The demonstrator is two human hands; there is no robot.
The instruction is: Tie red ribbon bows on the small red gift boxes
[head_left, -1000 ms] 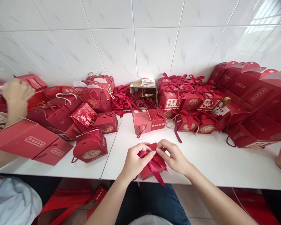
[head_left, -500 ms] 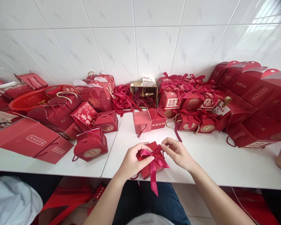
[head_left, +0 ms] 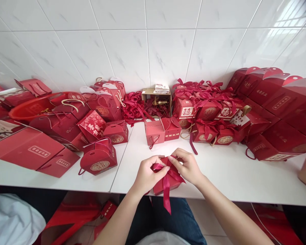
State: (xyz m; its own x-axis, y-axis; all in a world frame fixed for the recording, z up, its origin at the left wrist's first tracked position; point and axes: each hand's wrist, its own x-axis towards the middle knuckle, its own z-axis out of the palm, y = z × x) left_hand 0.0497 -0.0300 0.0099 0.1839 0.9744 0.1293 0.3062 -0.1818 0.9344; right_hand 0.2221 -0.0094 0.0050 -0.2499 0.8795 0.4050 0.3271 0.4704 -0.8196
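A small red gift box (head_left: 160,187) rests at the table's front edge, with a shiny dark-red ribbon (head_left: 166,195) tied in a bow on its top. One ribbon tail hangs over the box front and past the table edge. My left hand (head_left: 149,173) pinches the left loop of the bow between thumb and fingers. From the other side, my right hand (head_left: 187,166) closes on the ribbon near the knot, its thumb and index finger close to my left thumb. Part of the bow is hidden behind my fingers.
Behind the hands sits another red box (head_left: 163,131). Ribbon-tied boxes (head_left: 209,109) are piled back right, large red boxes (head_left: 280,102) beyond. Loose ribbons (head_left: 134,105) and an open carton (head_left: 144,97) stand by the wall. More red boxes (head_left: 98,156) fill the left; other people sit at both sides.
My right hand has moved left, from the bow's right end in toward the knot. My left hand keeps its pinch with little movement, and the box stays in place.
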